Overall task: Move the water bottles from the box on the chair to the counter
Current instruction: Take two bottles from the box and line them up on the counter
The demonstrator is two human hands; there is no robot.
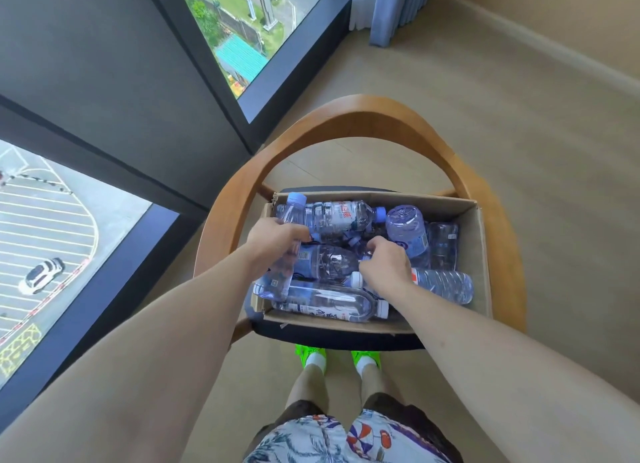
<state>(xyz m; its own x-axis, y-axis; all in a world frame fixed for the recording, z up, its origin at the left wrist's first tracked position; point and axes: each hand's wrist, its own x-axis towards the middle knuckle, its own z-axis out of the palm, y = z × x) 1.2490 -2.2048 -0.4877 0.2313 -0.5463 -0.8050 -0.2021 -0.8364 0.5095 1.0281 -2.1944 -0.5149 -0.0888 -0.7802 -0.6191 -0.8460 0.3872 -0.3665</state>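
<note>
One floor (485,123), pale, runs under everything in view. Two window panes (242,29) are set in the dark wall at left and far left. One blue curtain (398,8) hangs in the far corner.

One wooden chair (363,116) with a curved back rail stands in the centre; its dark seat carries one open cardboard box (481,254). The person stands at the near edge of the seat, two green shoes (310,353) showing below it.

Inside the box lie clear water bottles (337,216) with blue caps and labels, heaped in disorder. About eight can be counted; overlap prevents an exact figure. One lies crosswise along the far wall, one along the near wall, one on its side at the right, two stand on end at the far right.

Two bare arms reach into the box from the near side. The left hand (277,240) is at the box's left wall, fingers curled round a bottle (294,213) that stands nearly upright, cap pointing to the far left corner. The right hand (386,261) is over the middle of the box, knuckles up, fingers bent down onto the neck end of a bottle (329,260) lying on its side between the two hands; whether it fully grasps that bottle cannot be told. All bottles are in the box; no bench is in view.
</note>
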